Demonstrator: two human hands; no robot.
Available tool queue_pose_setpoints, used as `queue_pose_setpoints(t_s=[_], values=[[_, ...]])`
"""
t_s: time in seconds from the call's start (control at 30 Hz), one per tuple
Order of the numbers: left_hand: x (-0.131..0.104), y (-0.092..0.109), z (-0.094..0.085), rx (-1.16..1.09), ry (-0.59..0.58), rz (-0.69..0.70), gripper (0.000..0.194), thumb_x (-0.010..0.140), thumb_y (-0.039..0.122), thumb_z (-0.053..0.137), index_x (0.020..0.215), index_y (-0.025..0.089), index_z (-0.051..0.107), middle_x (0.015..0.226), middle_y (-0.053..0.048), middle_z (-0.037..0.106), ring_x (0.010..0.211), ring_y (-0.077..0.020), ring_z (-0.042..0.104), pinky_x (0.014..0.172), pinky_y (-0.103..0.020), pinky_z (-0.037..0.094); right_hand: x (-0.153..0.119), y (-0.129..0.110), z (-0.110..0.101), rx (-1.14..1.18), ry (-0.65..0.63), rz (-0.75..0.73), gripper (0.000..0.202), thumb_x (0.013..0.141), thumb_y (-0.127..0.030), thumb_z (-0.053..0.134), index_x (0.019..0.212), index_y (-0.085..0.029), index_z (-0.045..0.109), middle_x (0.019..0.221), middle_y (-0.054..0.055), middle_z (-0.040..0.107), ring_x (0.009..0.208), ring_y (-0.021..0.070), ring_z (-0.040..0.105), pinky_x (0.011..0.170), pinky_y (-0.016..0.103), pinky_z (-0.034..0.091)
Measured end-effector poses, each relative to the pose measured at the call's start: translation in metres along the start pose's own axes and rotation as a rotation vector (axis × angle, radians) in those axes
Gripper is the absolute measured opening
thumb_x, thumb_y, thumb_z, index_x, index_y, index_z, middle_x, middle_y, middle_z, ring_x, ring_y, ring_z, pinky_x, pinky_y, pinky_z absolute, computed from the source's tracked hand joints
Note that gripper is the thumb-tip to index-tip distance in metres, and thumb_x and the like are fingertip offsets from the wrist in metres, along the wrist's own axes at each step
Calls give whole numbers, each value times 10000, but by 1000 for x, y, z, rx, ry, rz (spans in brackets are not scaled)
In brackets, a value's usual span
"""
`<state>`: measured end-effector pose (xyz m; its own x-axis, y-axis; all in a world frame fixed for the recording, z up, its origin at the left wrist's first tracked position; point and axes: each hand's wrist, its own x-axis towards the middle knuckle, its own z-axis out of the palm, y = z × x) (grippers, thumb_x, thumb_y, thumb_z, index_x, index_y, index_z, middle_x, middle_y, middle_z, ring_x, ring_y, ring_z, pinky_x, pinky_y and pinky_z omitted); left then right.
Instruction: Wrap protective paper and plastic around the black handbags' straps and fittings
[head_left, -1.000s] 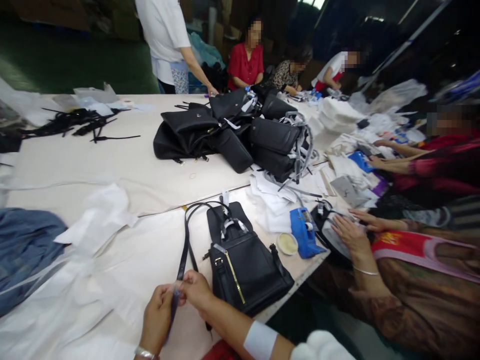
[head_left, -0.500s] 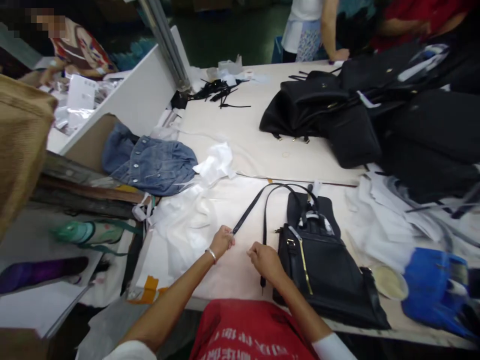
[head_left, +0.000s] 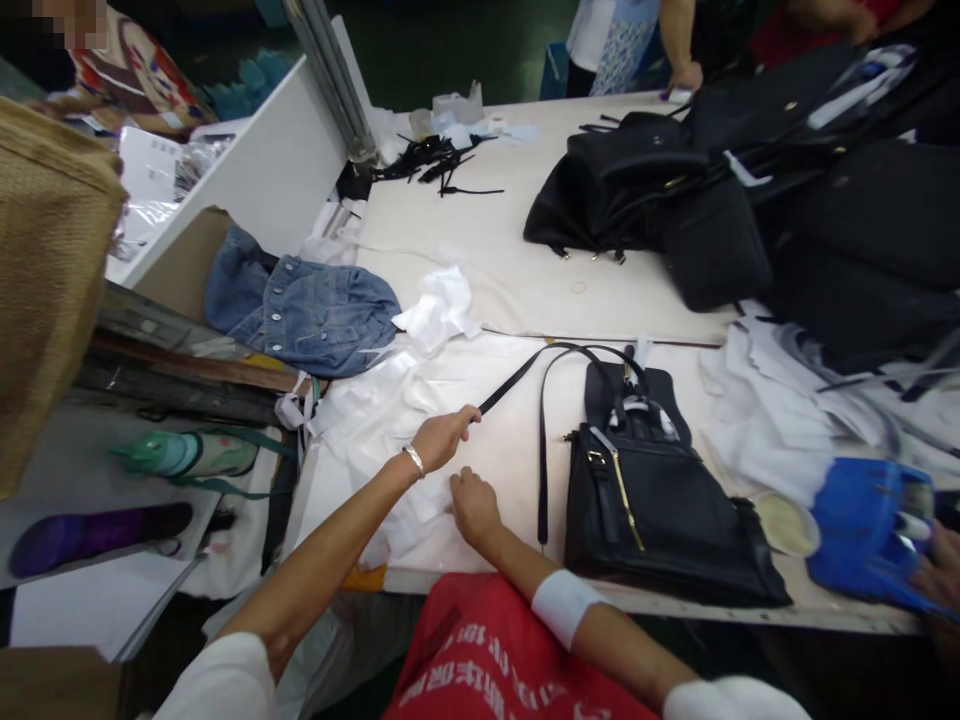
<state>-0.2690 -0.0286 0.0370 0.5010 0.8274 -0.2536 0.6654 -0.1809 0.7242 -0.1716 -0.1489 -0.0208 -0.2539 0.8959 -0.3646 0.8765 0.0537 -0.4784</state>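
Between your right hand (head_left: 476, 507) and the slack strap (head_left: 542, 460), the bare table (head_left: 513, 445) is lying open along the near edge; rightward, the black backpack (head_left: 671, 510) is blocking you. Crumpled white sheets (head_left: 375, 425) are cluttering your left edge, and piled bags (head_left: 720, 240) are crowding the right side.

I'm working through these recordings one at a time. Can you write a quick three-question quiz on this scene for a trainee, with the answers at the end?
1. Multiple choice: What grips the black strap?
A) the left hand
B) the right hand
C) neither hand

2. True or false: In the picture, the denim garment lies to the left of the black bag.

3. Fill in the blank: The zipper on the front of the black bag is ____ in colour.

Key: 1. A; 2. True; 3. gold
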Motion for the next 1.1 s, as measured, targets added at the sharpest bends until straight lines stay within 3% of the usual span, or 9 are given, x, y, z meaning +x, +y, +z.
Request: queue_pose_setpoints(t_s=[0.13, 0.23, 0.33, 0.53, 0.73, 0.93, 1.1], values=[[-6, -14, 5, -28, -47, -13, 228, 726, 66, 422, 761, 203, 601, 689, -4, 612, 637, -147, 550, 634, -251, 388, -9, 14, -4, 91, 12, 12, 136, 779, -217, 629, 881, -198, 540, 950, 49, 586, 817, 177, 553, 658, 254, 370], [-8, -22, 12, -75, -67, -40, 238, 760, 97, 393, 831, 189, 601, 649, 3, 605, 505, -117, 523, 539, -238, 382, -16, 30, -12, 261, 40, 36, 81, 806, -189, 571, 878, -210, 540, 854, 3, 614, 752, 141, 560, 654, 231, 360], [-8, -23, 19, -120, -103, -35, 246, 796, 122, 371, 897, 179, 588, 690, -6, 624, 503, -108, 548, 512, -223, 384, -22, 47, -19, 394, 65, 78, 56, 805, -194, 557, 857, -214, 559, 776, -17, 623, 712, 133, 559, 624, 221, 346], [-4, -3, 28, -151, -233, 63, 201, 815, 172, 420, 881, 180, 609, 724, -4, 641, 633, -125, 590, 613, -230, 424, -34, 72, -35, 661, 80, 256, 108, 735, -271, 625, 800, -199, 579, 664, -36, 583, 613, 127, 526, 553, 208, 334], [-3, 25, 43, -241, -418, 99, 243, 838, 323, 452, 926, 200, 642, 823, 3, 664, 762, -143, 570, 707, -237, 408, -49, 80, -65, 791, 205, 252, 142, 731, -329, 626, 779, -197, 609, 696, -24, 602, 645, 130, 531, 582, 216, 359], [-4, 26, 57, -292, -397, 26, 169, 744, 318, 563, 790, 175, 642, 709, 22, 629, 686, -139, 534, 659, -238, 389, -53, 81, -64, 1268, 321, 432, 262, 715, -412, 625, 787, -167, 569, 624, -23, 561, 566, 119, 515, 560, 230, 408], [-6, 21, 58, -429, -354, -52, 254, 761, 367, 560, 894, 171, 651, 828, -12, 656, 773, -159, 553, 720, -264, 407, -57, 77, -54, 1236, 306, 429, 313, 755, -480, 586, 738, -171, 538, 599, -25, 560, 511, 100, 495, 515, 215, 402]])
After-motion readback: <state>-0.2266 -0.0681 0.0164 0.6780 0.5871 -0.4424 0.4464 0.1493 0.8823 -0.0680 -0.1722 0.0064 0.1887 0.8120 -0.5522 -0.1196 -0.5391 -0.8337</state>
